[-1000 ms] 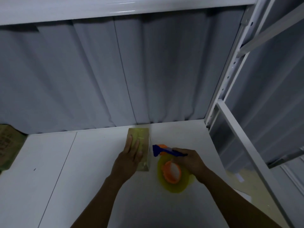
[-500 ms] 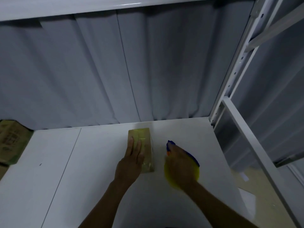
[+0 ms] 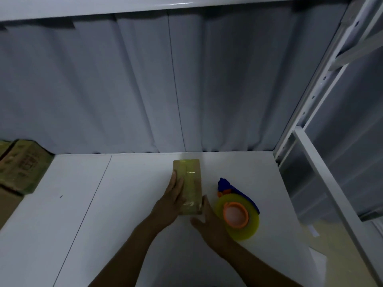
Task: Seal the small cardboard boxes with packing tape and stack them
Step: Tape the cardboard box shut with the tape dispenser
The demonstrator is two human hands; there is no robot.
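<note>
White table point(image 3: 124, 204) before grey curtain point(image 3: 124, 90): cardboard box point(image 3: 193, 183) at centre.
Left hand point(image 3: 172, 201) lies flat, fingers straight, on box top; right hand point(image 3: 209, 222), fingers extended, empty, touches near right corner; tape dispenser point(image 3: 238, 216) just beside.

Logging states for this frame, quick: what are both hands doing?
Left hand: open, resting flat on the small box.
Right hand: open, fingers at the box's near right corner; tape dispenser lies beside it, unheld.

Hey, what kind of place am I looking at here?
Likely a storeroom packing bench: a white metal rack, a tape dispenser beside a small taped box, cardboard cartons at left.
</note>
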